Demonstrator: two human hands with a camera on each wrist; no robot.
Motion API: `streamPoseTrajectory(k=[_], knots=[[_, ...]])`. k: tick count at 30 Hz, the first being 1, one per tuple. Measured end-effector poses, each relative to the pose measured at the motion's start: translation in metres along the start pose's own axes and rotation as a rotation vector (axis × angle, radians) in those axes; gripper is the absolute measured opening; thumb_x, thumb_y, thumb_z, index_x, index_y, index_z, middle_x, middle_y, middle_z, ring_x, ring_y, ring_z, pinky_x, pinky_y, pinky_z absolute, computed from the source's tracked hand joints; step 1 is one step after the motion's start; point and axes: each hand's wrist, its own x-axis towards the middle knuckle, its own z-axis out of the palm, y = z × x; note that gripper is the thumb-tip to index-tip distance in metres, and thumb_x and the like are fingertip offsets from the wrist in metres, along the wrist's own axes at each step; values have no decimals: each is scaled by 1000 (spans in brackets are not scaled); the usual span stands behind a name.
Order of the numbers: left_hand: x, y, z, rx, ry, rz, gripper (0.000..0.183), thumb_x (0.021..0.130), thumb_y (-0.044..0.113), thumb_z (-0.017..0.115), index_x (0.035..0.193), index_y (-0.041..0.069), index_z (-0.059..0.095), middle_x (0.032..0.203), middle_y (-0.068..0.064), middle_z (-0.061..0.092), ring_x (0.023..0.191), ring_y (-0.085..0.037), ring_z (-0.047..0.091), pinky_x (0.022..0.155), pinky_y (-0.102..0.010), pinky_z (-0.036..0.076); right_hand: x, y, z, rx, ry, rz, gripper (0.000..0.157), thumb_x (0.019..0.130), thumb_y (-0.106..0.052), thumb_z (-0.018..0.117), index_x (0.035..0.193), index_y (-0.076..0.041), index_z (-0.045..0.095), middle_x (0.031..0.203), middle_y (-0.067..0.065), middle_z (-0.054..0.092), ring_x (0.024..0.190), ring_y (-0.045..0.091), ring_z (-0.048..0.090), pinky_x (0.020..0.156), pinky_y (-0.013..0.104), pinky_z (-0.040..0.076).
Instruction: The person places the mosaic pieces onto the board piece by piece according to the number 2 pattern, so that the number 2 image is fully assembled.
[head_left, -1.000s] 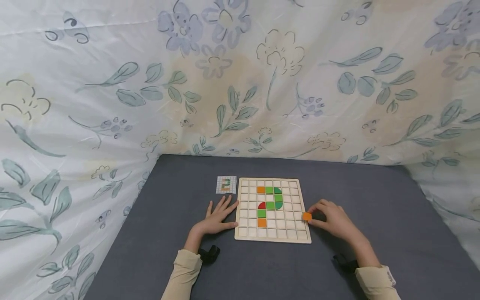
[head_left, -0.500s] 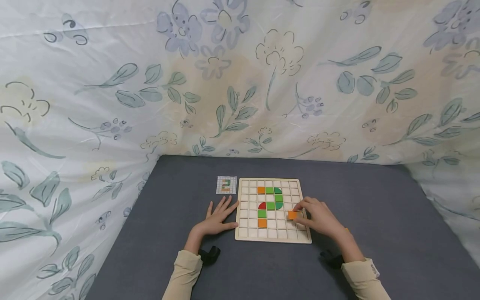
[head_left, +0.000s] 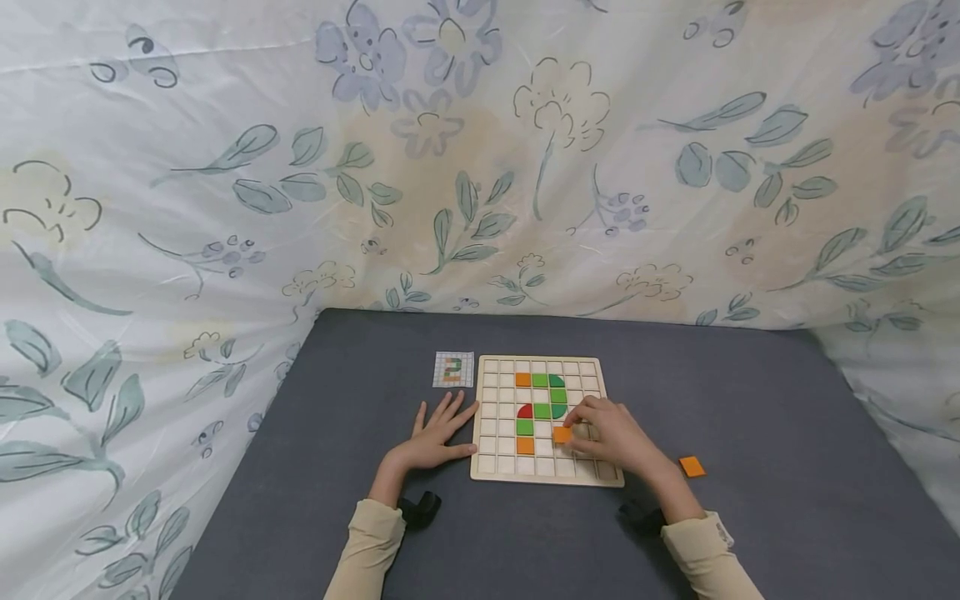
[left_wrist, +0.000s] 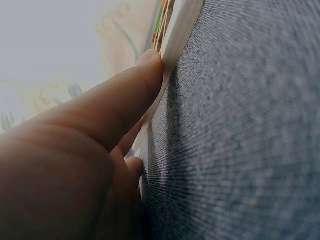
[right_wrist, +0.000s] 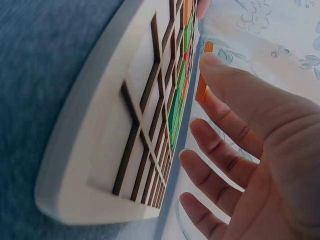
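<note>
A wooden grid board point(head_left: 546, 479) lies on the dark table, with orange, green and red tiles set in some of its cells. My right hand point(head_left: 611, 433) pinches an orange square tile point(head_left: 562, 435) between thumb and forefinger, over the board's lower middle. In the right wrist view that tile point(right_wrist: 204, 72) stands off the board's face, the other fingers loosely bent. My left hand point(head_left: 429, 437) lies spread on the table, fingertips against the board's left edge. The left wrist view has its thumb point(left_wrist: 135, 82) along the board's side.
A small pattern card point(head_left: 453, 369) lies at the board's upper left, showing a coloured figure on a grid. One loose orange tile point(head_left: 692, 467) rests on the table beside the right wrist. A floral cloth point(head_left: 480, 167) hangs behind the table.
My right hand has carried the orange tile leftward from the board's right edge to over its lower middle. The loose orange tile by the wrist has come into sight. My left hand stays put.
</note>
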Motion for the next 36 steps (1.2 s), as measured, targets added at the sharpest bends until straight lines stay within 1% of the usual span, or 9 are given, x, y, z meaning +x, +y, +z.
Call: streamPoseTrajectory(k=[2,7,11,16,20,25,29,36], knots=[[0,0,0,-1,-2,-2,72,91,47,54,150,23,19,156,-9,4,143,-30,-7,106,-61,-14,1,-2,1,-13,2,-12,23,76,-36,75,93,-22,67,94,-6,59,84,15,54,76,45,42],[0,-1,0,3,0,6,73,91,46,54,150,22,19,156,-9,4,143,-30,-6,106,-62,-14,5,-6,3,5,8,-48,27,76,-38,75,95,-21,68,95,-5,60,83,15,55,74,41,41],[0,-1,0,2,1,7,72,91,46,54,150,23,19,156,-9,4,143,-30,-6,106,-62,-14,8,-10,5,15,1,-64,26,76,-37,75,94,-19,68,93,-4,60,82,15,56,71,35,41],[0,-1,0,0,-2,7,72,91,46,54,150,23,19,156,-9,4,143,-30,-6,106,-62,-14,10,-14,8,33,4,-88,25,76,-35,76,92,-17,69,88,-3,60,76,14,54,65,28,42],[0,-1,-1,-1,-5,9,72,91,46,54,150,24,19,156,-9,4,143,-29,-7,106,-61,-15,10,-15,11,23,10,-98,25,75,-36,77,90,-18,68,88,-4,60,74,11,52,67,29,42],[1,-2,-1,3,-6,7,72,91,47,53,150,24,19,156,-8,4,143,-29,-7,106,-61,-15,9,-17,15,7,5,-104,25,74,-37,77,89,-20,68,89,-6,60,77,9,51,72,34,40],[1,-2,-1,2,-6,1,72,91,47,53,150,25,19,157,-7,3,143,-28,-7,106,-61,-15,8,-17,18,12,3,-106,25,73,-36,78,90,-21,67,90,-7,59,80,10,52,71,34,40],[2,-2,0,15,-8,3,72,91,47,53,150,25,18,157,-7,3,143,-28,-7,106,-61,-14,8,-18,20,-1,-8,-84,25,73,-37,77,90,-21,67,90,-7,58,81,9,50,70,33,39]])
